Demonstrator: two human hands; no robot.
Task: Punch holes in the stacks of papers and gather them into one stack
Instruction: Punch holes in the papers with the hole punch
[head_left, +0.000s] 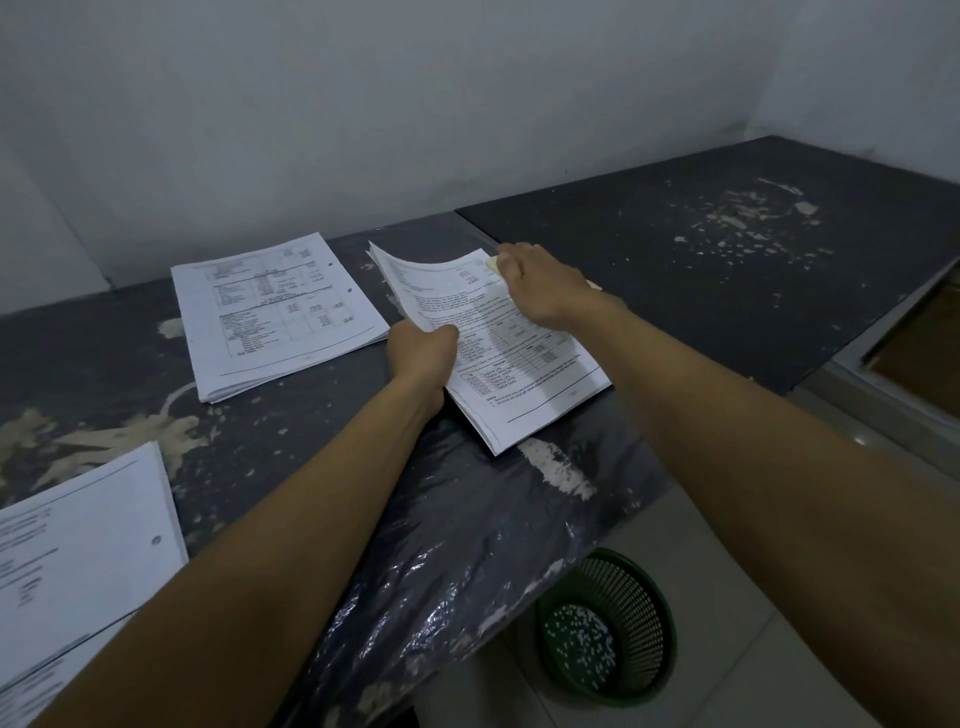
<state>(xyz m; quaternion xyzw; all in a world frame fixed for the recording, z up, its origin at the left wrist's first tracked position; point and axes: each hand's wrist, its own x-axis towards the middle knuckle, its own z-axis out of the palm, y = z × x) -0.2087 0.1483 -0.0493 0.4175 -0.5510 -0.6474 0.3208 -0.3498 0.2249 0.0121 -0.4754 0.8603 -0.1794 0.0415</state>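
wall (363, 104): plain white | table (701, 249): dark, worn, scuffed | floor (727, 519): pale tiles | light: dim

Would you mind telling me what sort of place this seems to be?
Probably a plain back room used for office paperwork. Stacks of printed papers lie on a worn dark table against a bare wall, and a green basket on the tiled floor holds what look like punched paper dots.

White printed papers (498, 332), dark speckled table (675, 270), green basket (608, 629).
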